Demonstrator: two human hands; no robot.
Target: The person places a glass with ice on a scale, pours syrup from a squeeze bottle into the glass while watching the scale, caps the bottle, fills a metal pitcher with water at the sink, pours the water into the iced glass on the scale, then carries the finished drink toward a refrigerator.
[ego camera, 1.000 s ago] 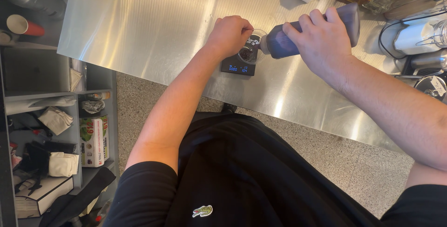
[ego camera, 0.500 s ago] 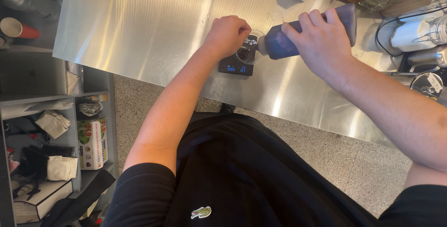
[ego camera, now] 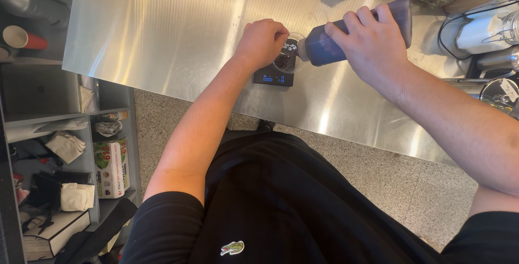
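1. Right hand is wrapped round a dark bottle, fingers pressed tight over its body, and it's tipped nearly flat with the mouth pointing left.
2. The mouth sits right at the rim of a small clear cup, which has dark bits, likely coffee beans, inside. The cup stands on a black scale, on the steel counter near its front edge.
3. Left hand is curled at the cup's left side, fingers closed in against it. Whether it pinches the rim or only steadies it, I can't tell.
4. To do this well, I'd judge: keep the tilt shallow and let the contents trickle, not rush.
5. Eyes on the lit readout facing the person; ease the bottle upright just short of the target.
6. Keep the left hand light. Any weight on cup or scale skews the reading.
7. Hold the mouth over the cup's middle so nothing skips onto the counter.
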